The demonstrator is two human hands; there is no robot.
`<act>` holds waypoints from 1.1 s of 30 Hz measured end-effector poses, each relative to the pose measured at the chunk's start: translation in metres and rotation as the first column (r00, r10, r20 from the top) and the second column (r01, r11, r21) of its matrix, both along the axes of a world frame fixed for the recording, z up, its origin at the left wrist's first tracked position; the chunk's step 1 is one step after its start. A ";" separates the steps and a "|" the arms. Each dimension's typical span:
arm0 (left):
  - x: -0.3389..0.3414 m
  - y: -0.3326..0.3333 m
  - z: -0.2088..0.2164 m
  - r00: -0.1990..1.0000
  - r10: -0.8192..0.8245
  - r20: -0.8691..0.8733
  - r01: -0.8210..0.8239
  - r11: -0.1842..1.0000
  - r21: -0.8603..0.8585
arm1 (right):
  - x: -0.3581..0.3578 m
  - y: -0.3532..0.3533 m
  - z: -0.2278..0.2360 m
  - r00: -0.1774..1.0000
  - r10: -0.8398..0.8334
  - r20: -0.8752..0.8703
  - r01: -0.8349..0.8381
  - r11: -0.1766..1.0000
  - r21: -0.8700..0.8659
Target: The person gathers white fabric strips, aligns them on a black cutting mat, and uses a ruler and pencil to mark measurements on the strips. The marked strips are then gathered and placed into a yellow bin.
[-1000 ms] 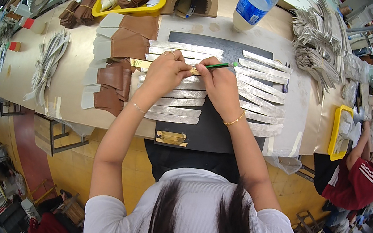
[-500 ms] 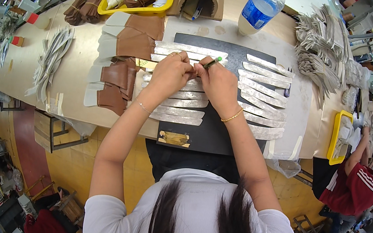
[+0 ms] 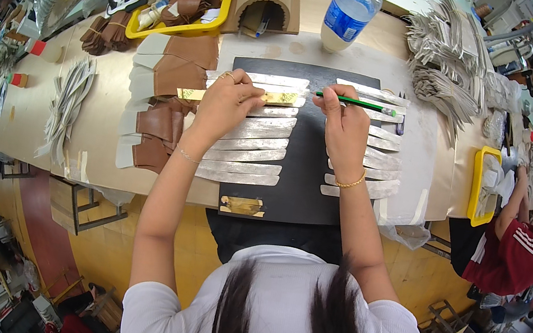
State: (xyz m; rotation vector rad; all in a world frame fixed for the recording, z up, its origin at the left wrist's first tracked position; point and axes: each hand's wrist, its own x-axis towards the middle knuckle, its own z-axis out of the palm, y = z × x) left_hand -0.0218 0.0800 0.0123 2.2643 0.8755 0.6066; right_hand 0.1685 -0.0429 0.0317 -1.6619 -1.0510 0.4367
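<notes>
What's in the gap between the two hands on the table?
In the head view, mostly the bare black mat lies between the left hand and the right hand. The gold ruler's end pokes into that gap.

Both forearms reach far from the near edge. The left hand [image 3: 226,101] lies palm down, fingers curled and pressing. The right hand [image 3: 344,123] is closed in a pinch, knuckles up, wrist straight.
</notes>
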 end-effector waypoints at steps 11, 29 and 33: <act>0.013 -0.002 -0.010 0.996 -0.058 -0.069 0.061 0.998 0.031 | 0.001 -0.020 0.004 1.000 0.011 -0.010 -0.012 0.987 -0.157; 0.019 0.002 -0.016 0.994 -0.077 -0.078 0.086 0.989 0.121 | -0.022 0.029 -0.029 0.937 0.178 0.302 -0.147 0.982 -0.120; 0.018 0.002 -0.018 0.993 -0.071 -0.094 0.082 0.989 0.123 | -0.024 0.031 -0.031 0.911 0.180 0.371 -0.125 0.978 -0.167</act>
